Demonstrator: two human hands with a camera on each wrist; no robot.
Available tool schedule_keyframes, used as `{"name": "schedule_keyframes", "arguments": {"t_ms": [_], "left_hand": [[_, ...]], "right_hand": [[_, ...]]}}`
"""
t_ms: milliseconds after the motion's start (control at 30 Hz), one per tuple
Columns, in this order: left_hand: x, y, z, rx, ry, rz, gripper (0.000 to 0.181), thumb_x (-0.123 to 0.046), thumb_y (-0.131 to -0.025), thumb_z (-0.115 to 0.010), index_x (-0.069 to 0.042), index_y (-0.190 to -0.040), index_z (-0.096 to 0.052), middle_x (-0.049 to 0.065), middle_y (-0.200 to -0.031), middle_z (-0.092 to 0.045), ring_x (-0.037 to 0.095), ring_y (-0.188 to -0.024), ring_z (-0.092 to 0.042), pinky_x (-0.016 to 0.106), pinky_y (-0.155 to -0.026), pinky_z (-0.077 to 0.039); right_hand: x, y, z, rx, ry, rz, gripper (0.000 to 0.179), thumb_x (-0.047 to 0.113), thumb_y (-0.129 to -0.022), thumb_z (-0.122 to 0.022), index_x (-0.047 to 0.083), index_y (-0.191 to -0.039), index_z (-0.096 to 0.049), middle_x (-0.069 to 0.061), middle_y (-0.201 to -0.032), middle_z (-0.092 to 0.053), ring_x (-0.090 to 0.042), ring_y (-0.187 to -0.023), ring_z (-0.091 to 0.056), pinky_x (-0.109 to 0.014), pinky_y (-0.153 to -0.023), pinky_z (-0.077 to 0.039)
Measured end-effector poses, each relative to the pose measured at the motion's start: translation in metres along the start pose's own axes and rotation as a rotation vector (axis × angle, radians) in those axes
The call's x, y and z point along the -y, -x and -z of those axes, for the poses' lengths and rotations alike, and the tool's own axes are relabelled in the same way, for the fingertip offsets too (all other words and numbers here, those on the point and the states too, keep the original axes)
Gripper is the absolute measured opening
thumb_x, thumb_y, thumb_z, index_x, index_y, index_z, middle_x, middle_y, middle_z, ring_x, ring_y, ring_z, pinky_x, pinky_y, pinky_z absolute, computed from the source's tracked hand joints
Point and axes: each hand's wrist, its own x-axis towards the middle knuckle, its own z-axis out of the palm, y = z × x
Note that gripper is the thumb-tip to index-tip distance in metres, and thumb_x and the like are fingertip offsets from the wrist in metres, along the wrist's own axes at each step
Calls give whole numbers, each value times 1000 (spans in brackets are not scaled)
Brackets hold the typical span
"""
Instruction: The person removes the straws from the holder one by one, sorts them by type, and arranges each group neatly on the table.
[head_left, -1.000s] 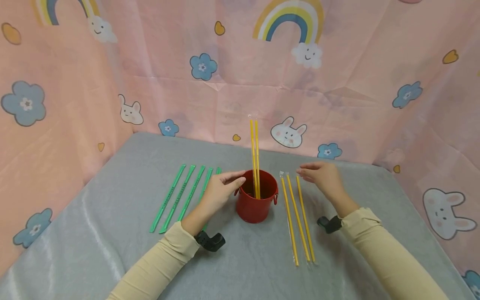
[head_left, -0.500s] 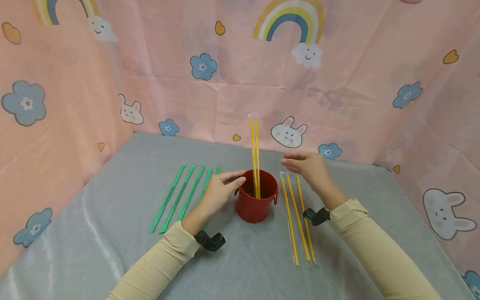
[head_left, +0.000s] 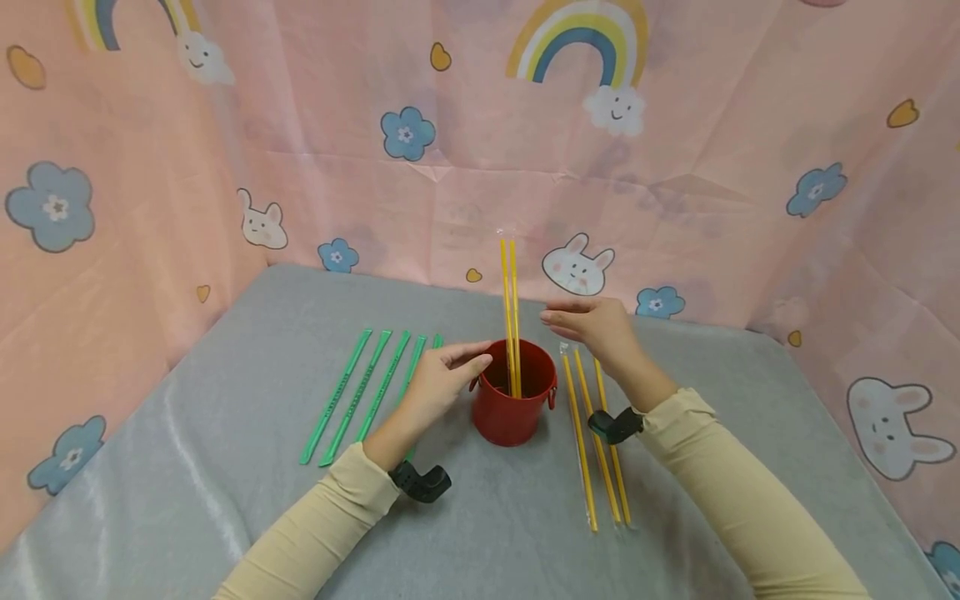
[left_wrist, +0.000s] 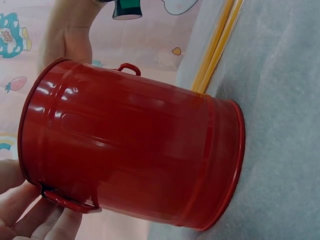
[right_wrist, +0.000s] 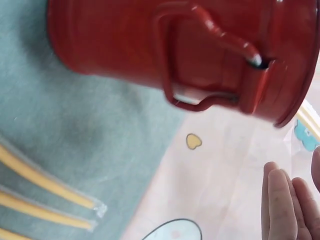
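Observation:
A red bucket (head_left: 506, 421) with small side handles stands upright on the table. Inside it, two wrapped yellow straws (head_left: 515, 308) stand nearly upright. My left hand (head_left: 435, 379) holds the bucket's left rim, thumb at the edge and fingers by the handle (left_wrist: 70, 202) in the left wrist view. Just right of the standing straws is my right hand (head_left: 600, 329), raised above the table with its fingers (right_wrist: 282, 207) extended together and nothing in them. Below its forearm, three wrapped yellow straws (head_left: 579, 442) lie side by side.
Several green-wrapped straws (head_left: 384, 383) lie in a row left of the bucket, some partly hidden by my left hand. A grey cloth (head_left: 495, 533) covers the table. A pink patterned curtain (head_left: 337, 108) closes off the back and sides.
My right hand has moved left, from above the tops of the lying yellow straws toward the straws in the bucket. The left hand and the bucket have stayed put.

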Motion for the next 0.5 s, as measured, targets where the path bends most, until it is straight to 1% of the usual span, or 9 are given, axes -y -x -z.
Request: {"name": "schedule_keyframes", "arguments": {"t_ms": [100, 200, 233, 333, 500], "left_hand": [[-1, 0, -1, 1, -1, -3, 34, -23, -95, -69, -13, -127, -70, 8, -130, -68, 15, -91, -55, 24, -58, -33], [-1, 1, -1, -1, 2, -2, 34, -23, -95, -69, -13, -127, -70, 8, -129, -69, 15, -92, -55, 24, -58, -33], [-1, 1, -1, -1, 2, -2, 33, -23, -95, -69, -13, -127, -70, 8, -129, -69, 15, -94, -55, 24, -59, -33], [0, 1, -1, -1, 1, -3, 33, -23, -95, -68, -13, -127, -70, 8, -129, -69, 14, -90, -55, 24, -57, -32], [0, 1, -1, 1, 4, -6, 33, -23, -95, -69, -13, -127, -70, 9, -128, -69, 14, -79, -49, 24, -54, -29]], "right_hand": [[3, 0, -4, 10, -19, 12, 45, 26, -94, -70, 0, -131, -64, -17, -134, -63, -24, -121, -65, -30, -98, -53], [5, 0, -10, 26, -47, 16, 46, 24, -95, -69, -1, -133, -62, -19, -138, -60, -29, -126, -61, -32, -100, -53], [5, -1, -11, 31, -58, 16, 46, 23, -95, -69, -1, -133, -61, -19, -139, -59, -30, -126, -61, -33, -100, -52], [5, -3, -16, 36, -82, 6, 46, 22, -94, -70, -1, -133, -61, -19, -139, -59, -29, -125, -61, -32, -98, -54], [4, -8, -22, 43, -113, 10, 45, 18, -94, -71, -3, -132, -61, -20, -138, -60, -24, -117, -66, -32, -94, -56]]}}
